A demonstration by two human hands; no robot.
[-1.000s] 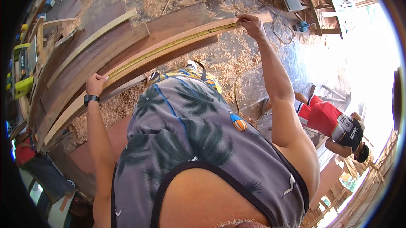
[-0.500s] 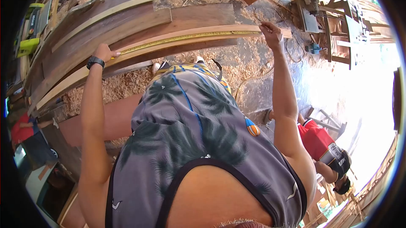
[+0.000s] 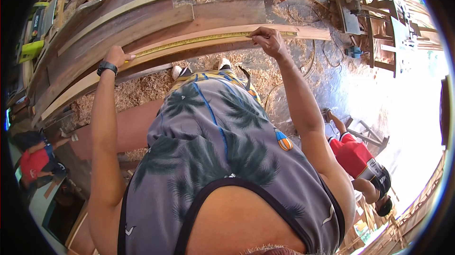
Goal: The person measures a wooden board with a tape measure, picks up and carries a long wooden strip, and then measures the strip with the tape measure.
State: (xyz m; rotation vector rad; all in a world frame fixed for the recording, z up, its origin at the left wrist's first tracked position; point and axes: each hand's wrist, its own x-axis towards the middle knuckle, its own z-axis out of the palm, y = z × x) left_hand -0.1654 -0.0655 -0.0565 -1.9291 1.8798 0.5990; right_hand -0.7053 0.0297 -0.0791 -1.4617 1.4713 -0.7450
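A yellow measuring tape (image 3: 189, 41) lies stretched along a long, narrow wooden board (image 3: 313, 33). At the tape's left end, my left hand (image 3: 116, 57), with a dark watch on its wrist, is closed on the tape against the board. My right hand (image 3: 269, 42) is over the right part of the tape with its fingers pinched together. A thin, dark-tipped object seems to stick out of that pinch, too small to name. The tape's end shows on the board to the right of this hand.
Wider planks (image 3: 227, 14) lie beyond the board. Wood shavings (image 3: 113, 95) cover much of the floor. A machine on a stand (image 3: 350, 6) is at the upper right. One person in red shorts (image 3: 353, 155) is at the right, another in a red top (image 3: 34, 164) at the left.
My right hand has moved left along the tape, away from its end, and the tape's end now shows. The person at the left has come further into view; the one at the right has shifted slightly.
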